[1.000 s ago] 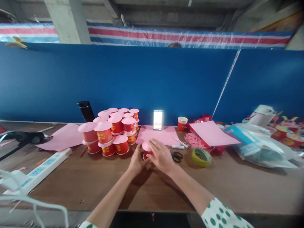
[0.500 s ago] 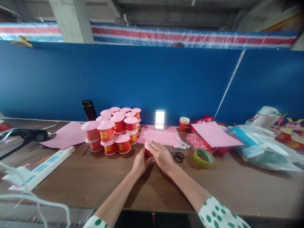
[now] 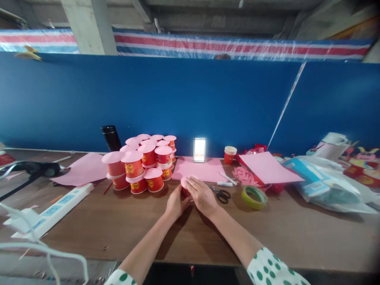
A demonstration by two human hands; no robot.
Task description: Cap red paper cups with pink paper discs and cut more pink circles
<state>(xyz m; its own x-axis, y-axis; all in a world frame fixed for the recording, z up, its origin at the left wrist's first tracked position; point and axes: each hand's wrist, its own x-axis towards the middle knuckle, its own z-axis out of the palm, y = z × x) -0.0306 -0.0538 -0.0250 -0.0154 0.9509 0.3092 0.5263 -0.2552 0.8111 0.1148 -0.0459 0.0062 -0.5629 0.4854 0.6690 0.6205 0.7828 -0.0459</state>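
Note:
A red paper cup with a pink paper disc [image 3: 185, 183] on top stands on the brown table [image 3: 118, 225] between my hands. My left hand [image 3: 175, 204] wraps round the cup's left side. My right hand [image 3: 202, 194] lies over the pink top with its fingers pressed on it. Most of the cup is hidden by both hands. Just to the left stands a stack of red cups with pink tops [image 3: 142, 162].
Scissors [image 3: 222, 194], a white marker [image 3: 225, 184] and a green tape roll [image 3: 254, 197] lie right of my hands. Pink sheets [image 3: 202, 169] lie behind, with a phone [image 3: 199, 149], a single red cup [image 3: 229, 154] and a black flask [image 3: 110, 137]. A power strip [image 3: 53, 209] lies left, plastic bags [image 3: 326, 182] right.
Between 1.0 s and 0.5 s ago the view shifted a little; my hands stay on the cup, and since then nothing has visibly moved.

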